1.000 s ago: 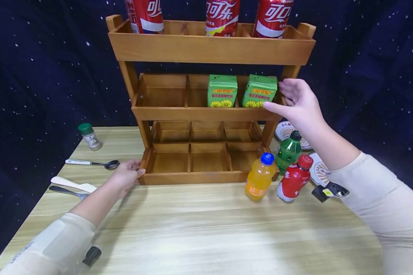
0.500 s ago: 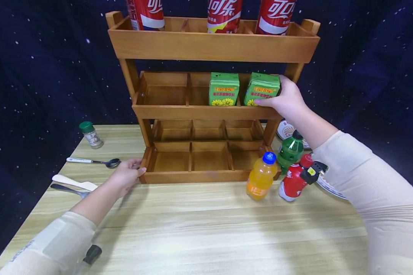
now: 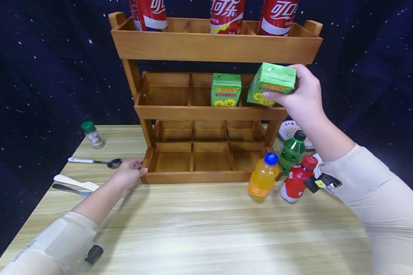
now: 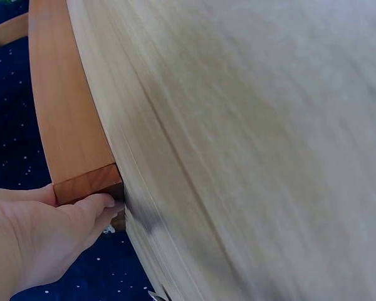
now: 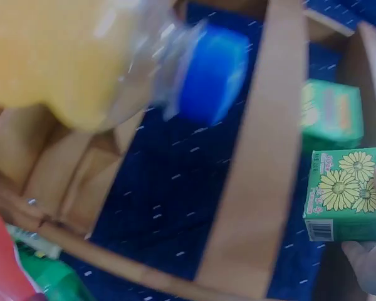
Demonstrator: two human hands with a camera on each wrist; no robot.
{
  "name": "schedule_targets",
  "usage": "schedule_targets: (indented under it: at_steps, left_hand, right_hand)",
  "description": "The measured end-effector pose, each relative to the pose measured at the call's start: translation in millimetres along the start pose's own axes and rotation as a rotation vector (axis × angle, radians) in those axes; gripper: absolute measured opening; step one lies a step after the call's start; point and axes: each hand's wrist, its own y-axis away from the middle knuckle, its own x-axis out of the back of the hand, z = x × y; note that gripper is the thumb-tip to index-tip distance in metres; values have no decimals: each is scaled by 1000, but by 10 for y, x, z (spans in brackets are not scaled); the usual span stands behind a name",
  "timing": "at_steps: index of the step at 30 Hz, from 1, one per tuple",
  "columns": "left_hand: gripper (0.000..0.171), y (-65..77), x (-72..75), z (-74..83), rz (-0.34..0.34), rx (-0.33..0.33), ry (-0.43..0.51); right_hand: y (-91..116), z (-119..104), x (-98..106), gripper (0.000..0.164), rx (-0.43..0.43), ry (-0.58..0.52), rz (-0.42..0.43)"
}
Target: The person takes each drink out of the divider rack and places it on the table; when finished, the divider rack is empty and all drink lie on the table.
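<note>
My right hand (image 3: pixel 309 95) pinches a green drink carton (image 3: pixel 274 78) between thumb and fingers. The carton, printed with yellow flowers, is tilted and raised at the right compartment of the middle tier of a wooden shelf rack (image 3: pixel 213 46). A matching carton (image 3: pixel 226 91) stands upright in the middle compartment beside it. In the right wrist view, the held carton (image 5: pixel 346 191) shows its flower side, with my fingertips at its edge. My left hand (image 3: pixel 126 178) grips the rack's lower left front corner; the left wrist view has thumb and fingers around the wooden end (image 4: pixel 88 182).
Red cola cans (image 3: pixel 227 17) stand on the top tier. An orange drink bottle (image 3: pixel 262 177), a green bottle (image 3: pixel 292 151) and a red bottle (image 3: pixel 298 179) stand at the rack's lower right, near plates (image 3: pixel 289 129). A spice jar (image 3: pixel 93 135), a spoon (image 3: pixel 113 163) and other utensils lie left.
My right hand has reached to the right carton, taken hold of it, then raised and tilted it. My left hand stays at the rack's corner.
</note>
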Motion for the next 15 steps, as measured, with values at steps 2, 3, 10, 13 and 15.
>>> schedule_targets:
  at_steps: [2,3,10,13,15]
  left_hand:
    - [57,-1,2,0,-1,0,0]
    - [57,1,4,-1,-3,0,1]
    - [59,2,10,-19,-10,-9,-5]
    - [60,7,15,-19,-13,-9,-6]
    - [59,14,18,-15,-9,-6,-5]
  right_hand:
    - [117,-133,35,53,23,-43,8]
    - [186,-191,44,52,35,-60,7]
    - [765,-264,-105,51,-24,-166,-136]
    - [1000,-129,-287,53,-69,-192,-236]
    - [1139,-6,-437,53,-87,-179,-293]
